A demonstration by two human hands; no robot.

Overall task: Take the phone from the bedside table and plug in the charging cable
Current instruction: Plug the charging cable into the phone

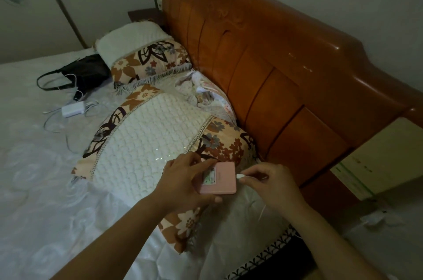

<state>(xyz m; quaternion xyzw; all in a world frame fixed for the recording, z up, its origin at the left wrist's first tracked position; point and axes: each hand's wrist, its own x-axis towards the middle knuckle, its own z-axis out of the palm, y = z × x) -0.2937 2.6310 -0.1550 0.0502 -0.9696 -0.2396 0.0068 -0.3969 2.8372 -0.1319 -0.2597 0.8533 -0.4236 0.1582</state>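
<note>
Gripped in the left hand [180, 184], the pink phone [218, 179] is held over the pillow [146, 133]. The white plug [239, 176] is pinched by the right hand [272, 184] fingers [248, 179] at 3 o'clock, touching its edge.

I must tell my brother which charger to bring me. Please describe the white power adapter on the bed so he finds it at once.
Start at the wooden headboard and go to the far pillow. A black handbag lies beside it on the white bedspread. Just nearer lies the white power adapter, a small block trailing thin white cables.

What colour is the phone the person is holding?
Pink, with a small greenish sticker on its back. The phone shows clearly in the head view, held in the left hand.
</note>
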